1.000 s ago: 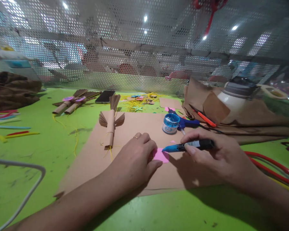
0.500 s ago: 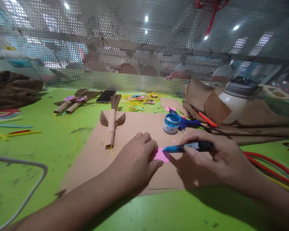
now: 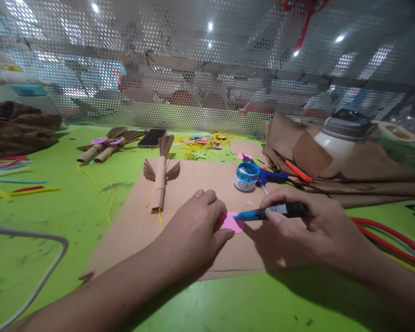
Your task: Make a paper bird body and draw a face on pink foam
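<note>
A small pink piece of paper (image 3: 233, 223) lies on a larger sheet of brown paper (image 3: 121, 240). My left hand (image 3: 201, 226) is curled over the pink paper's left edge, its thumb and fingers gripping or pressing it; part of the paper is hidden beneath them. In a pinch grip, my right hand (image 3: 304, 226) holds a blue marker (image 3: 257, 214), its tip at the pink paper's upper right part. Beyond the hands stands an open small jar (image 3: 246, 177) with blue on its rim. A rolled brown-paper figure (image 3: 161, 177) with pleated fan pieces lies left of it.
A blue glue gun (image 3: 272, 176) and an orange cutter (image 3: 298, 170) lie at right, before a white bottle (image 3: 340, 143). Two paper rolls (image 3: 98, 150), a phone (image 3: 152, 138) and yellow shreds (image 3: 197, 148) are farther back. A white cable (image 3: 55, 263) curves at left; red tubing (image 3: 390, 230) lies right.
The marker and my right hand have shifted very slightly; the tip stays at the pink paper. My left hand has not visibly moved.
</note>
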Demonstrator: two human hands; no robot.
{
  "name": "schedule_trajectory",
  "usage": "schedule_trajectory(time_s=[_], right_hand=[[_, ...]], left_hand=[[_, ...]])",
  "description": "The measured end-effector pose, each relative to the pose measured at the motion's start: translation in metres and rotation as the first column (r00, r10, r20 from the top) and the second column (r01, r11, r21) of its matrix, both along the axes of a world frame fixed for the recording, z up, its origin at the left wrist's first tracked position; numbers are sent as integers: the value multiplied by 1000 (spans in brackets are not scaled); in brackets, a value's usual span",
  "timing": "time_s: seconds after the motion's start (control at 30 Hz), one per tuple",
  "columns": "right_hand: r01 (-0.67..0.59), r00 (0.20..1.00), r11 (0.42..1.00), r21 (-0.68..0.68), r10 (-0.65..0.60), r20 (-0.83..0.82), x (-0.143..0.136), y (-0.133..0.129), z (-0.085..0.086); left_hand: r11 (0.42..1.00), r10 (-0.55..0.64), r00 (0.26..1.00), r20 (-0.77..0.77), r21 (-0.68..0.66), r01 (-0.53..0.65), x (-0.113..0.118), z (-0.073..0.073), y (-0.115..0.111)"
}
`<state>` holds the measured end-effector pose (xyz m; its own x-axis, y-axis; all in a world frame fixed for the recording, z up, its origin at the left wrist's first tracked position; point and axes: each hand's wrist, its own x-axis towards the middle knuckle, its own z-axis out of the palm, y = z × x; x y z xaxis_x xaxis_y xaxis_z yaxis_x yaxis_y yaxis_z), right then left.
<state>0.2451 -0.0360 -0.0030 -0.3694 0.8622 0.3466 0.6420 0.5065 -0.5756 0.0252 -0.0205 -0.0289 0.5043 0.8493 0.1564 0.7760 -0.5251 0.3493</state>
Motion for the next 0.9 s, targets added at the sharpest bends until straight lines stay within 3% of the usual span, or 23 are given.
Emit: schedule_trajectory(time_s=[0.43, 0.9], right_hand=[[92, 994, 985, 146, -83, -69, 0, 3, 2], [38, 998, 999, 31, -36, -47, -1, 0, -1]], left_hand=[[1000, -7, 1000, -23, -29, 7, 0, 4, 0], [1000, 0, 1000, 3, -4, 0, 0, 0, -1]])
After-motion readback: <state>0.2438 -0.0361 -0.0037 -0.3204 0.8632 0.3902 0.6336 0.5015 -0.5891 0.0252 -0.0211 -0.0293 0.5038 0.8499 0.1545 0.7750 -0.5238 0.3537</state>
